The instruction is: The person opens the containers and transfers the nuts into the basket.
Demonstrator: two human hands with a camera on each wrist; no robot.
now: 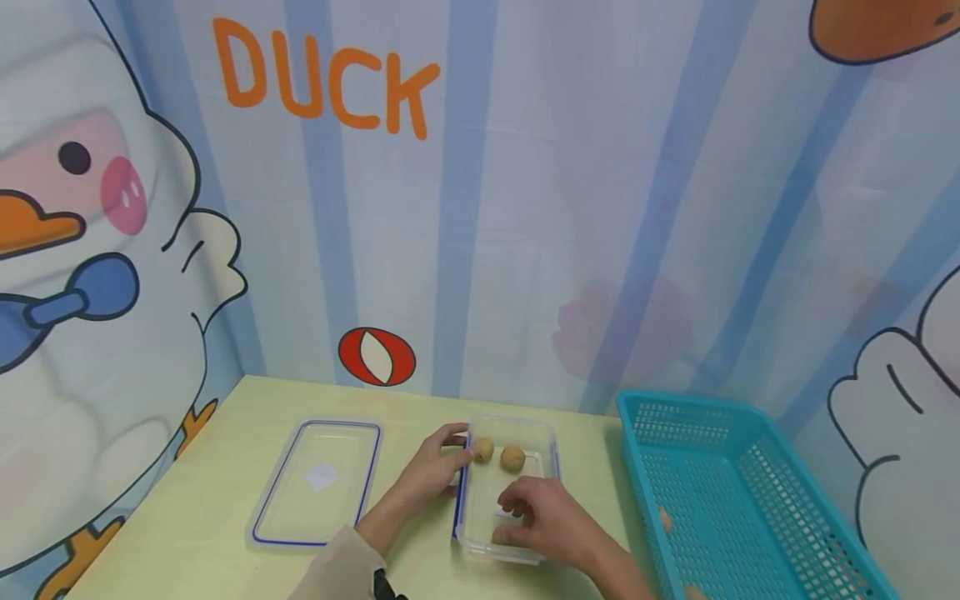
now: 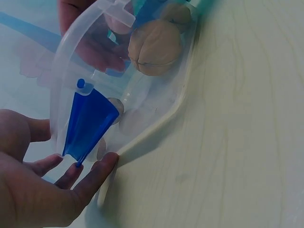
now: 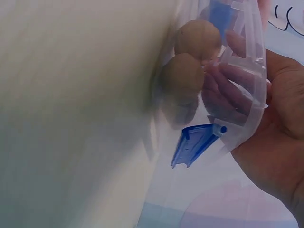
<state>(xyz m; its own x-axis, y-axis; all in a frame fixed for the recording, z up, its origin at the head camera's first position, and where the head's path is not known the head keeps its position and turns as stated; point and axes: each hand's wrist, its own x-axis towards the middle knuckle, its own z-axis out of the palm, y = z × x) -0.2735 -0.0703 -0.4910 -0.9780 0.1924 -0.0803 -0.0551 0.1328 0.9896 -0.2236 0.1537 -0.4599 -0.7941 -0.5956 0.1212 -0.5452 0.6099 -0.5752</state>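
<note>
A clear plastic container [image 1: 480, 492] with blue side clips stands on the table. My left hand [image 1: 435, 467] grips its left wall, thumb at the rim and fingers by the blue clip [image 2: 88, 126]. Two walnuts lie toward the container's far end, one walnut [image 1: 513, 458] near the middle and another walnut [image 1: 483, 450] beside my left thumb. My right hand [image 1: 551, 517] reaches into the near half, fingers bent and spread from the thumb, with no walnut showing between them. A walnut [image 3: 197, 40] shows close to its fingertips through the plastic, above a second walnut [image 3: 183, 73].
On the left lies a clear lid [image 1: 318, 479] with a blue seal. To the right stands a turquoise perforated basket [image 1: 738, 500], with one walnut [image 1: 665, 520] by its left wall and another walnut [image 1: 694, 592] at the frame's bottom. A printed curtain [image 1: 525, 208] hangs behind the table.
</note>
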